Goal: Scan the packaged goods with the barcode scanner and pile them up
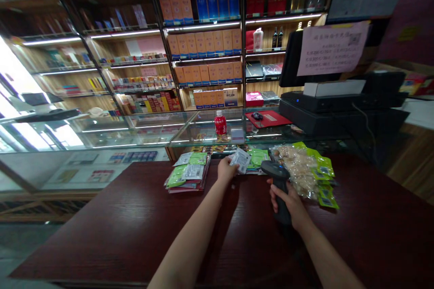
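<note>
While a stack of green and silver packets (190, 171) lies left of the frame's centre, my left hand (226, 170) pinches one silver packet (242, 159) near the middle; right of centre, my right hand (290, 203) curls snugly around a dark handheld scanner (275, 170), just beside clear-and-green bags (300, 169).

Two bare forearms, each ending in an ungloved hand, are seen from above.
The left forearm (195, 235) is smoothly outlined, narrowed at the wrist and broadened toward the lower edge of the view, where it is cut off. The right forearm (327, 253) is similarly tapered and cut off by the same edge, a shorter stretch being shown. On the left hand (227, 171) and the right hand (288, 201), the fingers (273, 195) are only partly seen.
</note>
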